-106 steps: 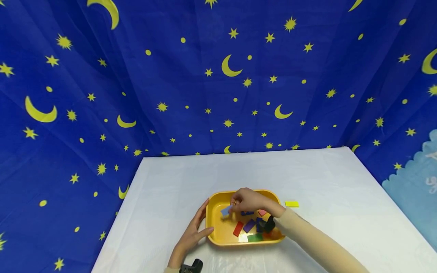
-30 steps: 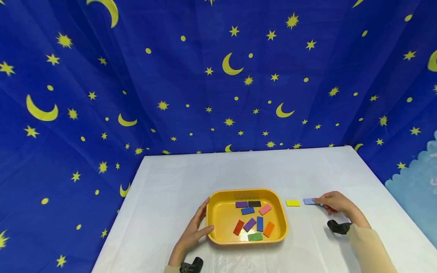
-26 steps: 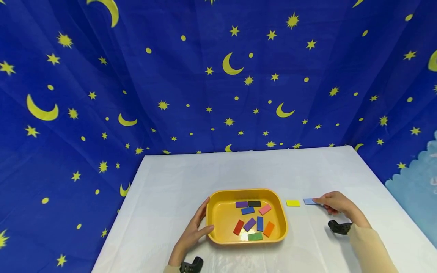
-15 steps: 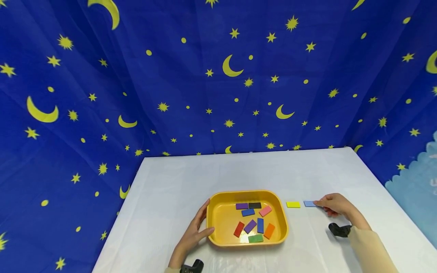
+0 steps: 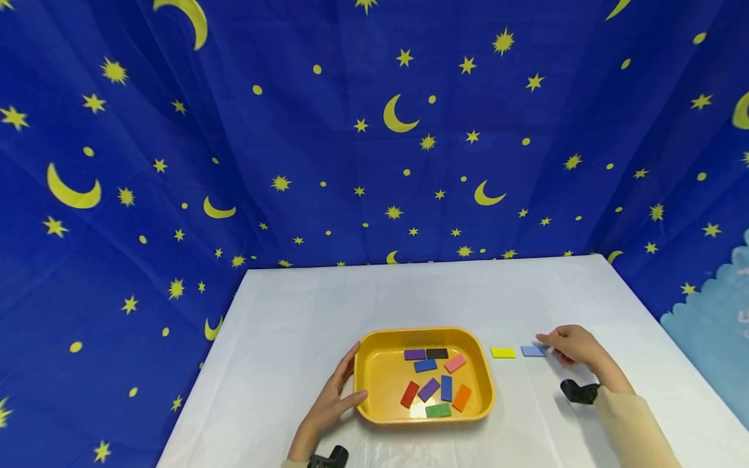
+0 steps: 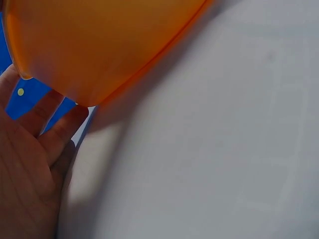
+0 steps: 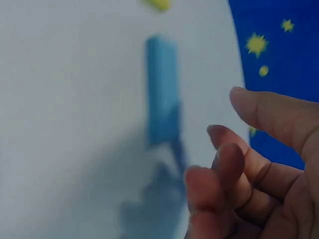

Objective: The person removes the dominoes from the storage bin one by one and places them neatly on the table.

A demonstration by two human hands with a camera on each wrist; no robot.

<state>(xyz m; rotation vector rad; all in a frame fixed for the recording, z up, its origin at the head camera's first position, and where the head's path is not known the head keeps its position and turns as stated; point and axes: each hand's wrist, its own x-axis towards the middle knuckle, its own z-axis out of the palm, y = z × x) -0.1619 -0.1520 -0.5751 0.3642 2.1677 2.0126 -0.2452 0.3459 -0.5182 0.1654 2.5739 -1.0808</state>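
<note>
My left hand (image 5: pixel 329 401) rests against the left end of the yellow tray (image 5: pixel 364 403). In the left wrist view its fairly straight fingers touch the outside of the tray (image 6: pixel 99 59). My right hand (image 5: pixel 576 346) hovers just above the right end of a light blue rectangular block (image 5: pixel 531 351), which lies flat on the table. Thumb and fingertips stand apart in the right wrist view, with a gap between this hand (image 7: pixel 259 169) and the blurred block (image 7: pixel 163 92). Left of it lies a yellow block (image 5: pixel 502 353), roughly in line and separated by a small gap.
Several flat blocks lie in the tray, among them a red block (image 5: pixel 409 394), a green block (image 5: pixel 438 411), an orange block (image 5: pixel 461 398), a pink block (image 5: pixel 455 363) and a black block (image 5: pixel 437 353). A blue star-patterned cloth (image 5: pixel 351 156) borders the white table (image 5: pixel 328 299).
My right hand has carried the light blue block out of the tray, set it right of the yellow one, then let go and lifted slightly. My left hand has stayed at the tray.
</note>
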